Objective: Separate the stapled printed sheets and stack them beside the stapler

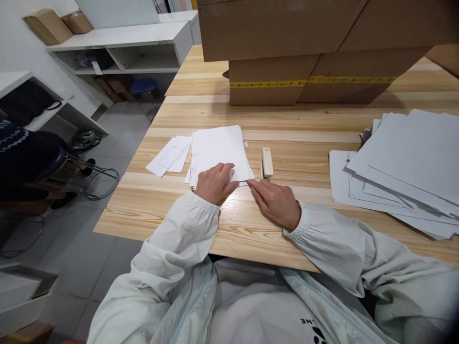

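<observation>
A small stack of white paper sheets (pixel 218 148) lies on the wooden table in front of me. My left hand (pixel 216 182) rests on its near part, fingers slightly bent and the thumb stretched apart along the near edge. My right hand (pixel 276 199) has its fingers together at the stack's near right corner, pinching the edge of the paper. Just beyond that hand stands a cream stapler (pixel 267 162), untouched. A few loose paper slips (pixel 169 155) with printed lines lie to the left of the stack, next to it.
Large cardboard boxes (pixel 272 71) with yellow tape stand at the table's back. A big, uneven paper pile (pixel 412 157) lies on the right. Beyond the table's left edge are a seated person (pixel 21 153), a blue stool (pixel 143 86) and white shelves (pixel 118 36).
</observation>
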